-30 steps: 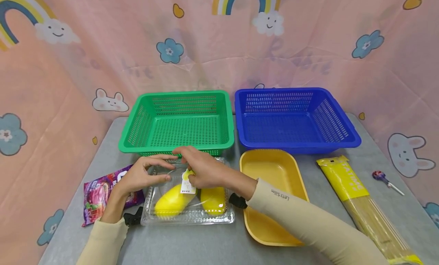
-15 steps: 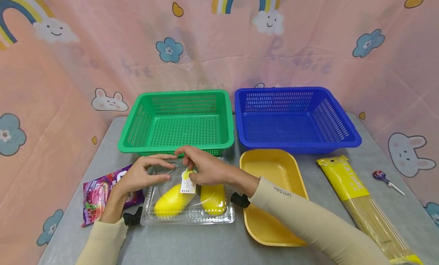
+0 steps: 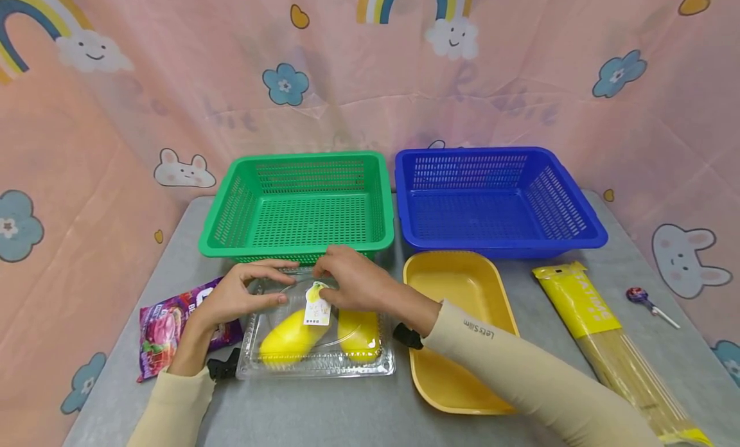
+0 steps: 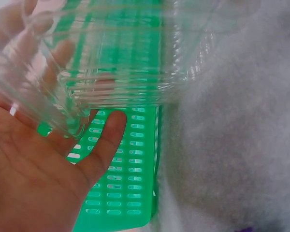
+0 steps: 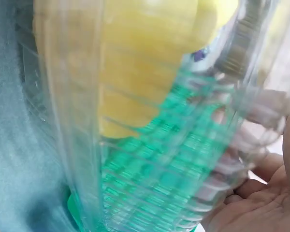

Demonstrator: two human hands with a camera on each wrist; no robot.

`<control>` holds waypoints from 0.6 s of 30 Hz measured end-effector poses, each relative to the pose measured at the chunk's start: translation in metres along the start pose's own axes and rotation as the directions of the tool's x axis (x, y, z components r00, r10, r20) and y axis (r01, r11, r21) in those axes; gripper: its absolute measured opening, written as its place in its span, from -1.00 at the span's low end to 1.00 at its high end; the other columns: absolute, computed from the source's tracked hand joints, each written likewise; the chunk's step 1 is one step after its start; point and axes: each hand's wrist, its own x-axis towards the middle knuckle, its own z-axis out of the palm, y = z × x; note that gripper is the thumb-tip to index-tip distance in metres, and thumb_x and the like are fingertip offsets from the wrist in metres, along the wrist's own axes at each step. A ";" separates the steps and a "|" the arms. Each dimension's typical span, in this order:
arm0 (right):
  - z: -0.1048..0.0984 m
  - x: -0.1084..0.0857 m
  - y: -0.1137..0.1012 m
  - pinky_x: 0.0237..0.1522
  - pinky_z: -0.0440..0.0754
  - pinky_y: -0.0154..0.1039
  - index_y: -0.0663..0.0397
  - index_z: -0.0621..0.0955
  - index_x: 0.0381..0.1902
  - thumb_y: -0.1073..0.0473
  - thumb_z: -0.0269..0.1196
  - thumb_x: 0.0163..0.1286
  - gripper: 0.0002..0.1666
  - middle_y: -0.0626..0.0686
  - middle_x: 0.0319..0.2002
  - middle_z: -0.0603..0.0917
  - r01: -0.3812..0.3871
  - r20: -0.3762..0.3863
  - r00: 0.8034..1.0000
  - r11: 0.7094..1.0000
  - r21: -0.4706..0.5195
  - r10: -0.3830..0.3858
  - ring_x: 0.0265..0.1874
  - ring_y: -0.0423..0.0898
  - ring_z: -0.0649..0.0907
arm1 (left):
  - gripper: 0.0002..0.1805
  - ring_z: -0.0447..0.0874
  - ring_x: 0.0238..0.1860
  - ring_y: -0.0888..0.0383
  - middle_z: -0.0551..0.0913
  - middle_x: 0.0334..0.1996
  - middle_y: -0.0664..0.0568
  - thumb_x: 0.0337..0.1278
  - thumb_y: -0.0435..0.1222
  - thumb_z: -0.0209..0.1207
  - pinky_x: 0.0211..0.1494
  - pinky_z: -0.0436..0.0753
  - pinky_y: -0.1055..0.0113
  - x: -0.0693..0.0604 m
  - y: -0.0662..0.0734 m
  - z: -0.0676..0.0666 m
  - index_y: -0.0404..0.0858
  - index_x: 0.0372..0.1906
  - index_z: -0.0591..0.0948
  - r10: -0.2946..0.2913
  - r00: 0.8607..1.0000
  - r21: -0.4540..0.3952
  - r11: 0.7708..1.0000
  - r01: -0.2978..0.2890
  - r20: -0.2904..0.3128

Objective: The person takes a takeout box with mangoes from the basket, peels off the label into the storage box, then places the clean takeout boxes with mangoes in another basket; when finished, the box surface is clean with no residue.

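A clear plastic clamshell box (image 3: 315, 368) lies on the table in the head view. Inside are two yellow mangoes (image 3: 291, 339), seen through the lid, which bears a white-and-yellow label (image 3: 317, 311). At its back left corner my left hand (image 3: 243, 296) holds the box, thumb over the lid and fingers along the back edge. My right hand (image 3: 361, 285) grips the back edge right of the middle, fingers curled, thumb beside the label. In the right wrist view a mango (image 5: 135, 63) shows through the plastic wall, with the fingers partly behind it.
Behind the box stand a green basket (image 3: 296, 251) and a blue basket (image 3: 503, 245). A yellow tray (image 3: 457, 399) stands to the right. Further right lie a pack of noodles (image 3: 613, 350) and a lollipop (image 3: 638, 296). A purple snack bag (image 3: 164, 331) lies left, partly under the left arm.
My right hand has shifted right along the back edge of the box, uncovering more of the label. The left hand and the box have stayed in place.
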 end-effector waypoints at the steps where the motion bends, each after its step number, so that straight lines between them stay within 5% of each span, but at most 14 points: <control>1: 0.000 0.000 0.000 -0.03 0.59 -0.20 0.11 0.71 0.06 0.15 0.35 0.40 -0.69 0.04 -0.08 0.67 -0.001 0.000 1.000 1.000 -0.005 0.001 -0.12 -0.08 0.58 | -0.68 0.45 0.33 0.43 0.61 0.32 0.01 0.17 -0.33 0.41 0.36 0.51 0.01 0.000 0.000 0.000 -0.28 0.03 0.76 0.000 1.000 0.002 1.000 0.000 0.000; 7: 0.000 0.000 0.001 -0.03 0.56 -0.19 0.12 0.73 0.04 0.15 0.36 0.40 -0.70 0.05 -0.11 0.68 0.003 0.011 1.000 1.000 0.014 -0.003 -0.10 -0.06 0.56 | -0.68 0.44 0.33 0.45 0.61 0.32 -0.02 0.16 -0.34 0.40 0.39 0.36 -0.35 0.000 -0.001 0.000 -0.29 0.04 0.76 0.002 1.000 -0.010 1.000 -0.002 0.000; 18: 0.000 0.004 -0.001 -0.07 0.49 -0.20 0.10 0.72 -0.04 0.16 0.37 0.37 -0.75 0.05 -0.18 0.65 -0.033 0.050 0.998 0.999 0.019 0.032 -0.16 -0.07 0.50 | -0.69 0.45 0.33 0.43 0.62 0.32 0.04 0.17 -0.32 0.41 0.33 0.51 0.01 0.000 0.000 0.000 -0.24 0.04 0.77 -0.008 1.000 0.016 1.000 0.007 0.004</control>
